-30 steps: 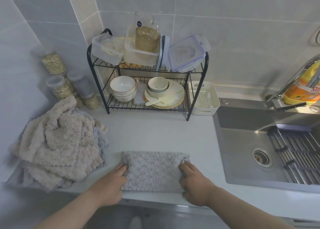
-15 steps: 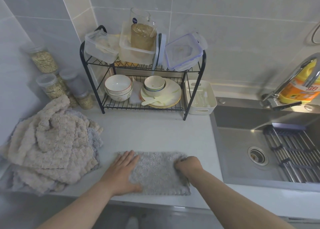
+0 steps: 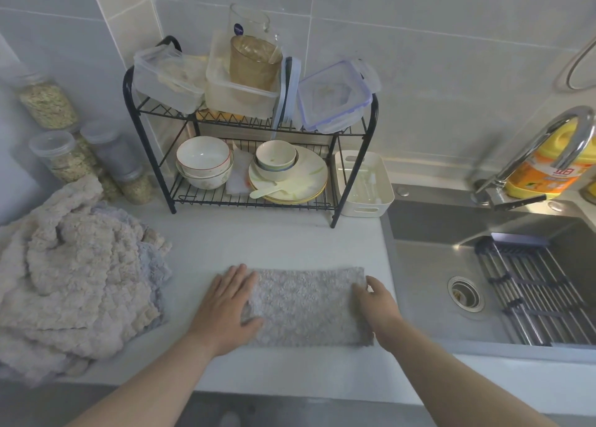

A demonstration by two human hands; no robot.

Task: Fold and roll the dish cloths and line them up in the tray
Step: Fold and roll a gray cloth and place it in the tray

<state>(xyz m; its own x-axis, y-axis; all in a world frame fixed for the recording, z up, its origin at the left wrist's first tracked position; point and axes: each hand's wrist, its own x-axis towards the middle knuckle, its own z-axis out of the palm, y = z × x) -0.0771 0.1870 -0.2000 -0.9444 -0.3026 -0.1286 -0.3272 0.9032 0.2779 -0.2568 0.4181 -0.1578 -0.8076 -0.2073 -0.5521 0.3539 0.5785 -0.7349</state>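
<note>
Left hand (image 3: 225,307) flat, fingers straight, presses left end of grey cloth (image 3: 306,307) on counter (image 3: 258,243); right hand (image 3: 375,301) bent over its right edge, I can't tell if pinching.

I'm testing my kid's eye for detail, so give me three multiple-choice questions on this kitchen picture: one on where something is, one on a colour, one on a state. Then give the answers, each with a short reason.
1. Where is the tray?
A. On the counter, right of the rack
B. On the rack's top shelf
C. On the floor

2. What colour is the cloth under the left hand?
A. Red
B. Grey
C. Green

3. How does that cloth lie?
A. Rolled up
B. Bunched in a heap
C. Flat

Answers:
1 A: the tray stands on the counter just right of the rack's right legs.
2 B: its fluffy surface is plainly grey.
3 C: it lies as a flat oblong, with the left hand pressing on its left end.
</note>
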